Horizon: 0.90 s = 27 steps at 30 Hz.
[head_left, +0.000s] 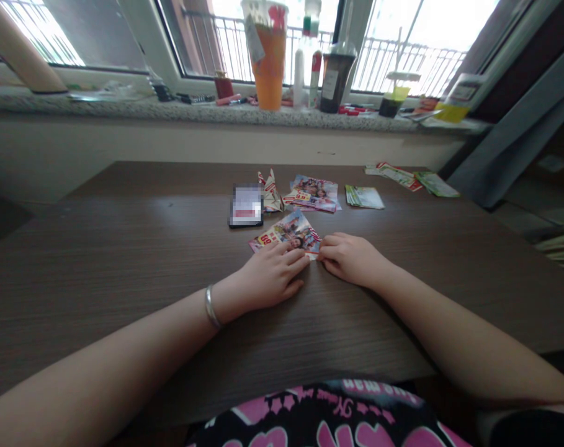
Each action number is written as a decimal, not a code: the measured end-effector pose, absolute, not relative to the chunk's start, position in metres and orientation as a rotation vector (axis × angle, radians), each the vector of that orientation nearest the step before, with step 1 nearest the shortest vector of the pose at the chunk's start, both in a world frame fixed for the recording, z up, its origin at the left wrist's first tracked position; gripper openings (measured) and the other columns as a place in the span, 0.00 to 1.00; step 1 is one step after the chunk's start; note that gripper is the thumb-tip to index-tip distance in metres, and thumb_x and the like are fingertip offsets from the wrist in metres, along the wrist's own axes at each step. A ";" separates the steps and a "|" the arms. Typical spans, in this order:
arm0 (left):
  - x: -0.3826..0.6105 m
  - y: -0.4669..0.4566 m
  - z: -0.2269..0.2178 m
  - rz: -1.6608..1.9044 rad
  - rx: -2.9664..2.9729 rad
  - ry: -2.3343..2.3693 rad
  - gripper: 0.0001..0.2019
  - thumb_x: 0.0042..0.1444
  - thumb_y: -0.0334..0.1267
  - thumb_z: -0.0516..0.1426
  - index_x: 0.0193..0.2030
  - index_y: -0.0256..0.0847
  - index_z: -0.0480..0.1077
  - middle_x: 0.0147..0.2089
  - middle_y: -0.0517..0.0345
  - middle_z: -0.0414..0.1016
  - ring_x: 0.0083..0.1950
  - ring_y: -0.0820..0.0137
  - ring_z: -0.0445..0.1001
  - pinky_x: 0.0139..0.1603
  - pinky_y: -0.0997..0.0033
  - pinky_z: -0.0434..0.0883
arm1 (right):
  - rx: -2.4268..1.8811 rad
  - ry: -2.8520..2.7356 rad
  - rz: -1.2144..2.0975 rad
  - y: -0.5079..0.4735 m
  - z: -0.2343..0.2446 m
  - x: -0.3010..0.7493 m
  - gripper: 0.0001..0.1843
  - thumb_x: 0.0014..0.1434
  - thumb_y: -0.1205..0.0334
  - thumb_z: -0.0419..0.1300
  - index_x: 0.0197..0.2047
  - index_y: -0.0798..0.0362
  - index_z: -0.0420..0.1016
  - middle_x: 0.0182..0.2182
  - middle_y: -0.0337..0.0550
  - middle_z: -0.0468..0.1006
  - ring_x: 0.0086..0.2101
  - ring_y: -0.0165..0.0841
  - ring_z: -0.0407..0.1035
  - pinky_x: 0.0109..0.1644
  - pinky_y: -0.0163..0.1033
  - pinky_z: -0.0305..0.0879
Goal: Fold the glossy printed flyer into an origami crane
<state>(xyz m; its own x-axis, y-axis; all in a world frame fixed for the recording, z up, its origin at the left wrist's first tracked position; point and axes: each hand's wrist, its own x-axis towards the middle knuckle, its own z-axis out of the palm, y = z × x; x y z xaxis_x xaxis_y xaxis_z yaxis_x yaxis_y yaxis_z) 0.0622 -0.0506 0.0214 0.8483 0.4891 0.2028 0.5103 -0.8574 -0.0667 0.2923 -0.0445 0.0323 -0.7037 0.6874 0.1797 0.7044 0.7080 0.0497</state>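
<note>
A colourful printed flyer (288, 231) lies turned at an angle on the table in front of me. My left hand (275, 270), with a silver bangle at the wrist, rests flat across its near part, fingers stretched out and hiding some of the print. At the flyer's right corner, the curled fingers of my right hand (349, 256) pinch the edge. Just beyond are a folded paper piece (271, 194) with pointed tips and a stack of similar flyers (316, 192). A dark-framed device (246, 208) with a blurred screen lies to their left.
A small pile of green-white papers (364, 197) lies right of the flyers, with more leaflets (400, 177) at the far right of the brown table (123, 261). A tall orange drink cup (268, 68) and a dark cup (335, 77) stand on the windowsill.
</note>
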 end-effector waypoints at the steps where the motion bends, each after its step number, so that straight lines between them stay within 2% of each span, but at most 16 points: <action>1: 0.061 -0.050 0.022 -0.271 -2.914 -0.782 0.20 0.63 0.44 0.52 0.58 0.37 0.65 0.56 0.48 0.70 0.58 0.55 0.66 0.61 0.53 0.62 | -1.142 -2.766 -0.172 -0.045 0.032 0.292 0.10 0.63 0.64 0.53 0.38 0.51 0.77 0.40 0.45 0.77 0.39 0.35 0.68 0.43 0.38 0.61; 8: 0.049 -0.045 0.034 -0.218 -3.004 -0.712 0.18 0.61 0.40 0.55 0.56 0.38 0.67 0.54 0.48 0.71 0.55 0.59 0.68 0.58 0.57 0.66 | -1.133 -2.782 -0.188 -0.044 0.032 0.295 0.11 0.63 0.63 0.53 0.38 0.52 0.77 0.39 0.44 0.77 0.39 0.35 0.68 0.43 0.38 0.61; 15: 0.041 -0.042 0.042 -0.184 -3.040 -0.745 0.15 0.63 0.40 0.52 0.54 0.42 0.70 0.53 0.51 0.73 0.56 0.60 0.69 0.60 0.56 0.66 | -1.130 -2.796 -0.205 -0.044 0.032 0.295 0.11 0.63 0.63 0.52 0.37 0.52 0.77 0.38 0.45 0.76 0.38 0.35 0.67 0.42 0.38 0.60; 21: 0.034 -0.040 0.046 -0.195 -3.074 -0.771 0.12 0.63 0.40 0.52 0.50 0.43 0.73 0.50 0.52 0.75 0.54 0.64 0.71 0.60 0.62 0.66 | -1.124 -2.811 -0.200 -0.045 0.032 0.295 0.11 0.63 0.63 0.52 0.38 0.52 0.77 0.39 0.46 0.77 0.39 0.36 0.67 0.42 0.38 0.60; 27: 0.027 -0.040 0.054 -0.100 -3.102 -0.830 0.15 0.61 0.33 0.50 0.49 0.45 0.74 0.51 0.56 0.75 0.56 0.64 0.71 0.61 0.62 0.67 | -1.126 -2.793 -0.212 -0.045 0.031 0.295 0.11 0.63 0.63 0.52 0.38 0.52 0.77 0.38 0.45 0.77 0.39 0.36 0.67 0.41 0.38 0.60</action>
<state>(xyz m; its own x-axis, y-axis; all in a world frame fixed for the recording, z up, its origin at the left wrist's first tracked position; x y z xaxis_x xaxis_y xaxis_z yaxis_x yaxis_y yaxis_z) 0.0274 -0.0401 0.0538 0.8646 0.5007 0.0415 0.4963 -0.8640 0.0846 0.2954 -0.0448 0.0310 -0.7153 0.6788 0.1660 0.6961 0.7131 0.0836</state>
